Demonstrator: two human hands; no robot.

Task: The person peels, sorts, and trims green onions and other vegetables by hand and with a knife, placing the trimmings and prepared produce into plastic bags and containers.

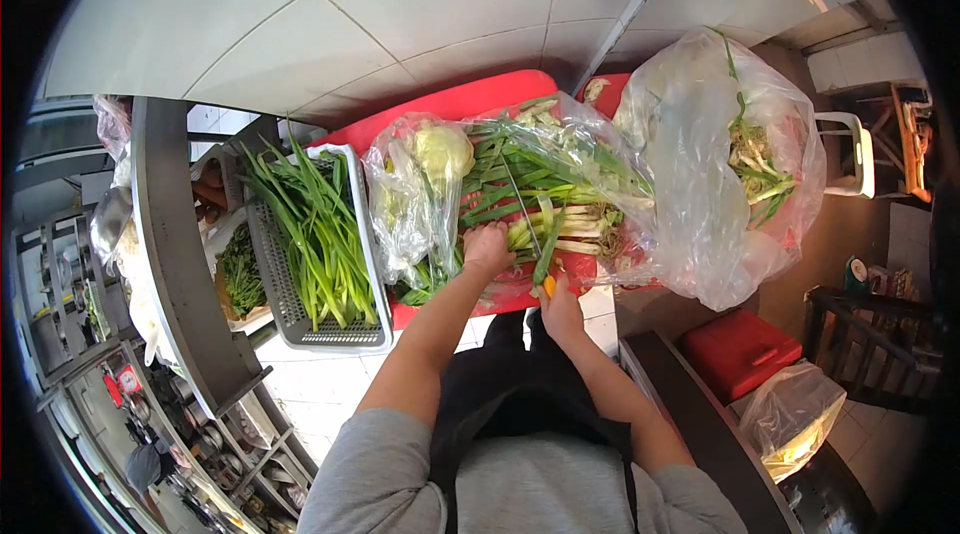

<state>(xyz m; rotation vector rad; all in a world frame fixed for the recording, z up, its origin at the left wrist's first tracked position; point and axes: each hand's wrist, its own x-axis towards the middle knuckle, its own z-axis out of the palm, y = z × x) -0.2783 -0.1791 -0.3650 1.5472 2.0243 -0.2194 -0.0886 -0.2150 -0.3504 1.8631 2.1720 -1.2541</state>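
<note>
Right hand [562,306] grips the yellow handle of a knife [524,206], fingers closed round it; blade points away from the person, lying across the green onions [578,224]. Left hand [488,246] rests on the green stalks left of the blade, fingers bent (cannot tell if they wrap right round, undersides hidden). Green onions lie on a red table [470,102] in front of the person, pale root ends to the right, leaves behind, partly under clear plastic. Left of them: clear plastic bag with a pale green round vegetable [443,152], then grey perforated crate [379,309] of long green stalks [322,244], leaves poking over the far rim. Right: big clear plastic bag [690,169], more rooted onions [757,159] showing at it.
</note>
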